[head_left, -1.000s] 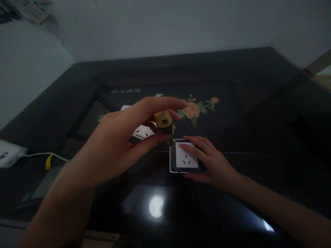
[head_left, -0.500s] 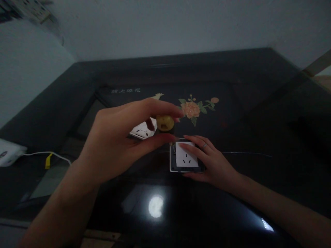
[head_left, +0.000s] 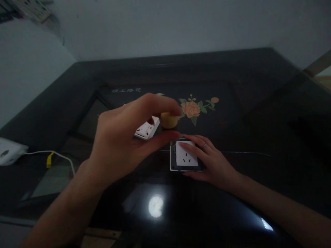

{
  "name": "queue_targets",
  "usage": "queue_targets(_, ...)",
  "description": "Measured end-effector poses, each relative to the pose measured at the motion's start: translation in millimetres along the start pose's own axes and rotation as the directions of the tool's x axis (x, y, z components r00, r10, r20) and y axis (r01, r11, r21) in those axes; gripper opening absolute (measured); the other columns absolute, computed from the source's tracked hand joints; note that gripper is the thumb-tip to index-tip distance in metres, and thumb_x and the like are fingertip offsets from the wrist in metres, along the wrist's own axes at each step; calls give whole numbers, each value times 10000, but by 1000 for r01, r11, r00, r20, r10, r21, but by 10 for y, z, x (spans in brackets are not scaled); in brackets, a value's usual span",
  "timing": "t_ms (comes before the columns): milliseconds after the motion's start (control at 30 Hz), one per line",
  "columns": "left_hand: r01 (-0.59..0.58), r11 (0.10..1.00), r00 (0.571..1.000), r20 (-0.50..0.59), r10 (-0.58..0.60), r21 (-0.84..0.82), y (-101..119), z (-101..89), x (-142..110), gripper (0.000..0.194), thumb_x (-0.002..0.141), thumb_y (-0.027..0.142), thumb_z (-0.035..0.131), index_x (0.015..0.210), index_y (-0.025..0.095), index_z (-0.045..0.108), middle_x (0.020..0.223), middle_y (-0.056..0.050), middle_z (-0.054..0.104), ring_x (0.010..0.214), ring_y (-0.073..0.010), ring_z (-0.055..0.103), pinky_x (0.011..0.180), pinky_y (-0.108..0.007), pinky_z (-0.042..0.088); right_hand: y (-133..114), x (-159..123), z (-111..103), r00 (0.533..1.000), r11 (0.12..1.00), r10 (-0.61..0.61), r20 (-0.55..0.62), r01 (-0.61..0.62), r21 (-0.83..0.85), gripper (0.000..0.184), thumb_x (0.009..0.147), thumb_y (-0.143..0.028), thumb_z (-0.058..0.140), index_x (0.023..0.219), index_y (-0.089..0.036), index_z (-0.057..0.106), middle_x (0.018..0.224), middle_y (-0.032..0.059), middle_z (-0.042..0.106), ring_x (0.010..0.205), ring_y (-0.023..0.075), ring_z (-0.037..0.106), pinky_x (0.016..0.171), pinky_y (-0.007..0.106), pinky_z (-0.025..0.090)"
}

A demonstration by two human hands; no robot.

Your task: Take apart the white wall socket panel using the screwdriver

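Note:
A screwdriver with a yellow handle [head_left: 169, 121] is held upright between the thumb and fingers of my left hand [head_left: 116, 144]. Its shaft comes down below my thumb to the left part of a wall socket [head_left: 186, 159], near a screw hole in the dark frame. That socket has a white face and lies flat on the table. My right hand [head_left: 214, 163], with a ring on one finger, grips the socket from the right side. A second white socket [head_left: 148, 130] lies behind my left hand, partly covered by it.
The dark glossy table [head_left: 248, 134] carries a printed flower [head_left: 191, 109]. At the left lies a white device [head_left: 10, 151] with a white cable [head_left: 60, 156] and a yellow tag [head_left: 49, 160]. A wall [head_left: 168, 27] stands behind the table.
My left hand has turned slightly and shifted a little to the right, with the screwdriver handle tilting. More of the second socket's right side shows. My right hand and the held socket stay nearly still.

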State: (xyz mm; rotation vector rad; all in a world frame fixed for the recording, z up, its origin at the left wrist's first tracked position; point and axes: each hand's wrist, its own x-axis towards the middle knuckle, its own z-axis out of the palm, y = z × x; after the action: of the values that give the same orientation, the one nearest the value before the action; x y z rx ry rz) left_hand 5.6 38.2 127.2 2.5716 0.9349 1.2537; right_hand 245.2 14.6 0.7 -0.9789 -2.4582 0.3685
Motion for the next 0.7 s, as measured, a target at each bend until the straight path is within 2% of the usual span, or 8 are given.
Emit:
queue_targets(33, -31, 997, 999, -39, 34, 66, -9, 21, 0, 283, 802, 236, 790, 1051, 234, 655, 950, 26, 737, 836, -153, 716, 766, -269, 581, 0, 0, 1, 1000, 1000, 1, 0, -1, 2, 708, 806, -408, 720, 1406, -180, 420, 1429, 186, 454, 1277, 338, 419, 1000, 545, 506)
queue_targets(100, -38, 986, 999, -25, 43, 164, -15, 32, 7, 196, 844, 243, 746, 1023, 217, 671, 890, 25, 728, 793, -136, 697, 740, -252, 569, 1, 1, 8, 1000, 1000, -1, -5, 1, 4, 714, 803, -404, 724, 1408, -175, 423, 1433, 190, 455, 1278, 341, 421, 997, 546, 507)
queue_targets(233, 75, 993, 985, 151, -88, 88, -4, -40, 19, 442, 926, 146, 579, 1359, 230, 545, 1268, -37, 680, 1062, -191, 679, 925, -314, 561, 4, -1, 22, 1000, 1000, 4, -7, -4, -2, 725, 799, -407, 725, 1416, -182, 418, 1447, 187, 455, 1283, 347, 421, 1002, 560, 501)
queue_targets(300, 98, 994, 975, 194, -104, 39, -4, -63, 19, 524, 926, 114, 555, 1424, 253, 477, 1358, -27, 631, 1107, -195, 663, 973, -336, 545, 2, -3, 23, 1000, 1000, 11, 0, -11, -2, 719, 806, -401, 717, 1422, -187, 414, 1455, 183, 449, 1292, 344, 418, 1010, 559, 497)
queue_targets(433, 15, 990, 997, 77, -26, 143, -14, -14, 19, 331, 886, 190, 684, 1210, 220, 624, 1068, -18, 730, 909, -159, 686, 837, -273, 563, -4, -8, 22, 1000, 1000, 21, 1, -21, 5, 728, 807, -397, 712, 1436, -200, 403, 1454, 183, 453, 1297, 348, 423, 1002, 572, 497)
queue_targets(533, 2, 983, 1000, -20, 2, 186, -9, 32, 27, 193, 866, 286, 724, 1045, 248, 663, 903, -4, 704, 807, -158, 673, 727, -271, 556, -5, -9, 25, 1000, 1000, 23, 0, -23, 14, 729, 807, -396, 711, 1439, -215, 394, 1461, 174, 447, 1303, 345, 420, 1004, 573, 498)
queue_targets(600, 25, 989, 1000, 13, -27, 145, 8, 26, 33, 187, 907, 257, 669, 1094, 257, 663, 1000, -20, 710, 905, -167, 677, 797, -285, 562, -5, -8, 27, 1000, 1000, 21, 4, -21, 7, 726, 809, -392, 709, 1436, -208, 393, 1463, 176, 441, 1309, 344, 413, 1008, 570, 497)
queue_targets(700, 86, 996, 989, 118, -90, 34, 39, -23, 37, 338, 947, 129, 562, 1271, 214, 606, 1256, -45, 680, 1109, -173, 650, 980, -308, 529, -7, -7, 26, 1000, 1000, 18, 9, -18, -12, 729, 805, -388, 715, 1432, -197, 395, 1459, 181, 438, 1304, 347, 414, 1006, 570, 500)
